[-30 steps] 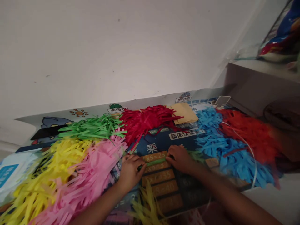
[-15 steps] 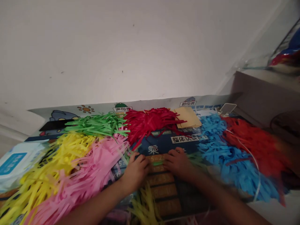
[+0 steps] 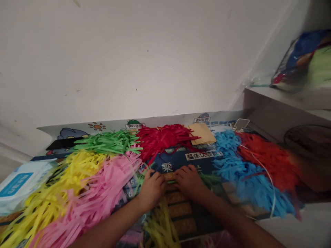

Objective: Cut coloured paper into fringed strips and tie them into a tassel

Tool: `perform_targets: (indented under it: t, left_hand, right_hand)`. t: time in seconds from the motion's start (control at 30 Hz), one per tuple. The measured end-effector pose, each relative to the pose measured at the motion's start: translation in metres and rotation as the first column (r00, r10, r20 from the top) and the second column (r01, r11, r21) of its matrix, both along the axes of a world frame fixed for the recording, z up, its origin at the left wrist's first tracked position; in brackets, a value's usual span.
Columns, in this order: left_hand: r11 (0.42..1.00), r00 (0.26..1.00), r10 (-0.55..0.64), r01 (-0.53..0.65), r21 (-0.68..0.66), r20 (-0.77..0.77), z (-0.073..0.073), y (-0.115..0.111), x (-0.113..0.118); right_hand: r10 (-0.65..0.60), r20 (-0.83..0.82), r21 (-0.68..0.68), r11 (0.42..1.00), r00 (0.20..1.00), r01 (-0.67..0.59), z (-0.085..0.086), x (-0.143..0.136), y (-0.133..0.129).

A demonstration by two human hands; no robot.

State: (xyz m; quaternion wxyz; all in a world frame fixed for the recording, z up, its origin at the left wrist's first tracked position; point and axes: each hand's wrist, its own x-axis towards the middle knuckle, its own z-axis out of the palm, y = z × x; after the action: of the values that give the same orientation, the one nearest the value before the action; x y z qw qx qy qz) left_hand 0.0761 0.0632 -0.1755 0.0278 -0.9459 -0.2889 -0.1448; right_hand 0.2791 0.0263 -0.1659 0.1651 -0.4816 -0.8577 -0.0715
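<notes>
My left hand (image 3: 153,188) is closed with curled fingers low over the printed sheet (image 3: 181,215), in the middle of the view; thin green strips show beside it. My right hand (image 3: 190,181) lies just to the right, its fingers also bent and pressed together. Whatever either hand grips is too small or hidden to make out. Pale yellow-green strips (image 3: 161,224) hang below my left hand. Pink strips (image 3: 113,175) spread to its left. Beyond both hands sits a red bundle of strips (image 3: 165,139).
Green (image 3: 108,142) and yellow strips (image 3: 74,175) lie at the left, by a white-and-blue packet (image 3: 19,184). Blue (image 3: 245,172) and orange-red strips (image 3: 269,160) with a white cord lie at the right. Tan paper (image 3: 203,133) lies at the back, near the wall.
The view has shifted slightly, showing more of the shelf at the right. My hands have drawn a little closer together; the green piece seen between them is no longer visible.
</notes>
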Motion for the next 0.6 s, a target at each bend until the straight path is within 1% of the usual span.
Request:
perform_targets:
  t: [0.1, 0.17, 0.27, 0.37, 0.47, 0.6]
  left_hand:
    - [1.0, 1.0, -0.012, 0.012, 0.006, 0.008, 0.003, -0.006, -0.003]
    - [1.0, 1.0, -0.027, 0.027, 0.004, 0.007, 0.004, -0.01, -0.01]
    - [0.998, 0.994, -0.064, 0.066, -0.012, 0.084, 0.006, -0.014, -0.023]
    - [0.994, 0.98, -0.072, 0.086, -0.069, 0.187, 0.007, -0.012, -0.03]
    - [0.987, 0.97, -0.025, 0.062, -0.147, 0.244, 0.009, -0.009, -0.029]
    - [0.976, 0.962, 0.054, 0.006, -0.219, 0.269, 0.01, -0.009, -0.026]
  right_hand:
    - [0.042, 0.003, -0.003, 0.999, 0.999, -0.042, -0.004, -0.001, -0.005]
    - [0.061, -0.006, -0.001, 0.998, 0.998, -0.061, -0.009, 0.008, -0.01]
    - [0.079, -0.142, -0.041, 0.995, 0.987, -0.086, -0.016, 0.027, -0.016]
    - [0.039, -0.3, -0.113, 0.991, 0.953, -0.077, -0.019, 0.042, -0.017]
    - [-0.031, -0.357, -0.176, 0.984, 0.933, -0.034, -0.018, 0.049, -0.014]
    - [-0.056, -0.395, -0.256, 0.965, 0.917, -0.052, -0.015, 0.054, -0.012]
